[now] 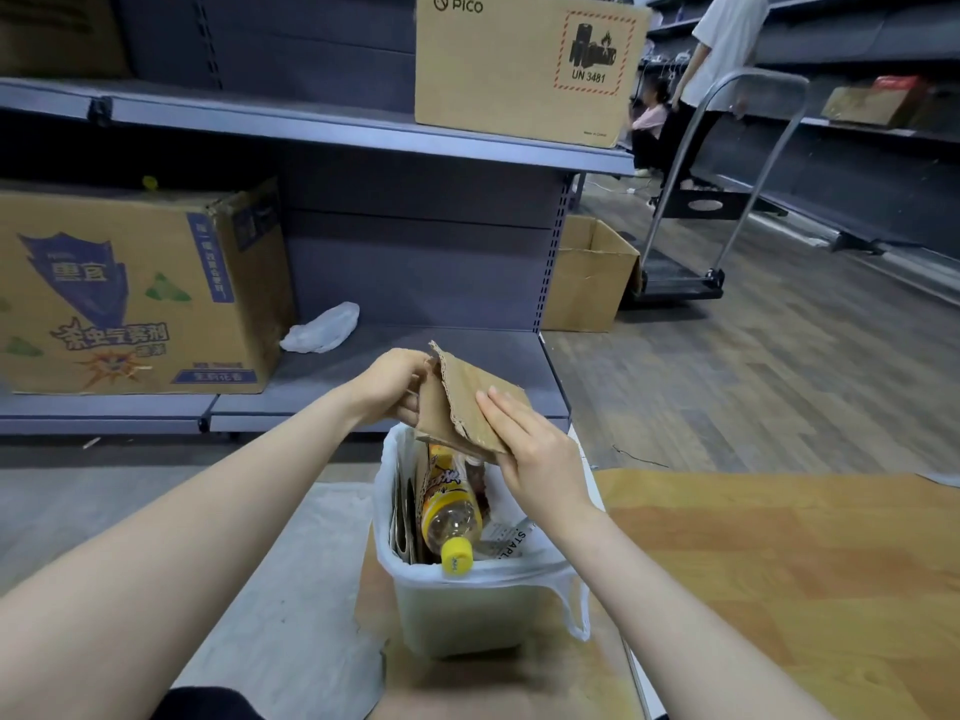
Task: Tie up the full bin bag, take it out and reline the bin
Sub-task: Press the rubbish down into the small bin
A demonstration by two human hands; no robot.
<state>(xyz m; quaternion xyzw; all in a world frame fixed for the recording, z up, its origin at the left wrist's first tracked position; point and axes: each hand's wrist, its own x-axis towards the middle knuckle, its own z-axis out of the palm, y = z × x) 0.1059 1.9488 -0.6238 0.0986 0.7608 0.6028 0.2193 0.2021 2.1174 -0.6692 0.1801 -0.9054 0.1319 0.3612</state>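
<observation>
Nearest, on the floor: white bin (467, 615), lined with a white bin bag (519, 571) folded over the rim, one handle loop hanging down the right side. Inside, a bottle (451, 517) with a yellow cap, among papers. Above the far rim, a torn piece of cardboard (462, 402): left hand (389, 384) curled round its left edge, right hand (530, 444) pressing flat on its face, fingers straight. Beyond, a crumpled plastic bag (322, 328) on the lowest shelf (363, 356), beside a printed box (135, 293).
</observation>
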